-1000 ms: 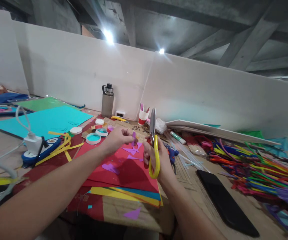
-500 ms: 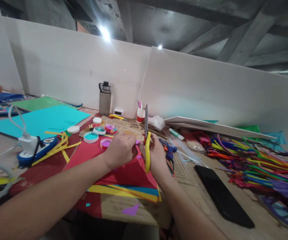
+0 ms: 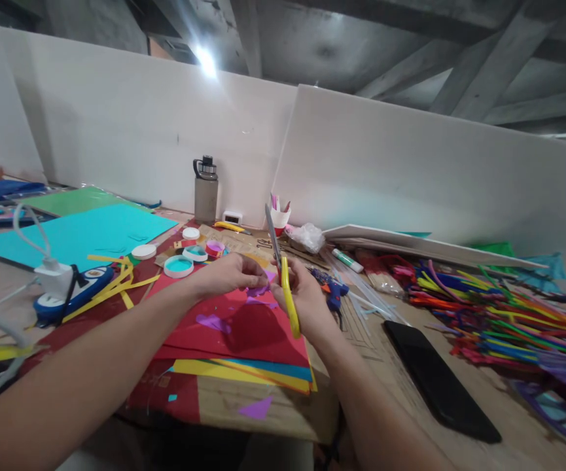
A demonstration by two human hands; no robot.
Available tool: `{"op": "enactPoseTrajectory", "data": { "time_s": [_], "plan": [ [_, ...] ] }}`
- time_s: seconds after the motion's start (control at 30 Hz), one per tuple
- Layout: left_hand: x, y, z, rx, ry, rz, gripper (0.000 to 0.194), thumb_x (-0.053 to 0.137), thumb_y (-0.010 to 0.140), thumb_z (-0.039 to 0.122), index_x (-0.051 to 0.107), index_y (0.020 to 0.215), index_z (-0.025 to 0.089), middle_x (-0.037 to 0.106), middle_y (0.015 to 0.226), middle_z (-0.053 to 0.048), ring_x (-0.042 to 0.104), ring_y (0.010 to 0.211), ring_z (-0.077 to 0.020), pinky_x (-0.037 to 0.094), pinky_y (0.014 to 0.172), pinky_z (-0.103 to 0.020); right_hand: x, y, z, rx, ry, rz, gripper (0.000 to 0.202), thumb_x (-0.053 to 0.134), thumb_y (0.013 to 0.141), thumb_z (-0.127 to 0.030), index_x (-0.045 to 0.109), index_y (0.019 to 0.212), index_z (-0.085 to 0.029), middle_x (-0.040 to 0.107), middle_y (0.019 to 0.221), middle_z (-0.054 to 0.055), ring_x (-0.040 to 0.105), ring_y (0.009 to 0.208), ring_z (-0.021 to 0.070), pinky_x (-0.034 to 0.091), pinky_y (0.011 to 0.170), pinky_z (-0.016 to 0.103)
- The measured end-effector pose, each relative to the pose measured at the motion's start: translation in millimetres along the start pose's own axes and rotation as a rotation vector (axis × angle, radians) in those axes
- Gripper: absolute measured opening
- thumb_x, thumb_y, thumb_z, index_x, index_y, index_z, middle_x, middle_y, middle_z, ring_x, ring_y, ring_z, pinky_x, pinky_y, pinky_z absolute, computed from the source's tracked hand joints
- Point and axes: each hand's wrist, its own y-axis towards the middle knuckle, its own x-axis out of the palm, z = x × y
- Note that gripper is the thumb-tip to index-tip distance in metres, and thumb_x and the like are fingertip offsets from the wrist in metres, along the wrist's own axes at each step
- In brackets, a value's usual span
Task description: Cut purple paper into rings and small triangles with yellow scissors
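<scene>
My right hand (image 3: 305, 299) is closed around a pair of scissors (image 3: 290, 304) with yellow handles, the blades pointing up and leaning left. Just left of it, my left hand (image 3: 228, 275) pinches a small piece of purple paper (image 3: 258, 288) at its fingertips. Below both hands lies a red paper sheet (image 3: 258, 340) on yellow and blue sheets. Purple scraps (image 3: 214, 322) rest on the red sheet. Another purple scrap (image 3: 257, 408) lies near the table's front edge.
Small round lids (image 3: 178, 266) and a bottle (image 3: 206, 199) stand behind my left hand. A glue gun (image 3: 334, 291), a black phone (image 3: 440, 379) and many coloured pipe cleaners (image 3: 513, 320) lie to the right. A power strip (image 3: 74, 297) and yellow strips (image 3: 125, 281) are at left.
My left hand has shifted up and left, baring purple scraps on the red sheet. The scissors have tipped from nearly upright toward the left.
</scene>
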Motion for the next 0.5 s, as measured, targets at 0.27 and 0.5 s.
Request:
{"op": "enactPoseTrajectory", "data": {
  "time_s": [0.27,0.5],
  "plan": [
    [0.3,1.4,-7.6,-0.069,0.006,0.005,0.022,0.069,0.069,0.038,0.072,0.071,0.016,0.067,0.067,-0.004,0.056,0.063,-0.0151,0.039,0.060,-0.027,1.1,0.2,4.9,-0.049,-0.017,-0.022,0.045,0.068,0.066,-0.022,0.053,0.109,-0.019,0.060,0.080,0.000,0.053,0.065,0.0132,0.043,0.060,0.025],
    [4.4,3.4,-3.6,-0.029,-0.323,0.149,0.007,0.066,0.067,0.021,0.070,0.063,0.016,0.062,0.059,-0.003,0.052,0.056,-0.0126,0.037,0.055,-0.026,3.4,-1.3,7.7,-0.051,-0.011,0.106,0.035,0.066,0.078,-0.036,0.053,0.108,-0.024,0.054,0.077,-0.002,0.049,0.061,0.0124,0.043,0.058,0.024]
  ]
}}
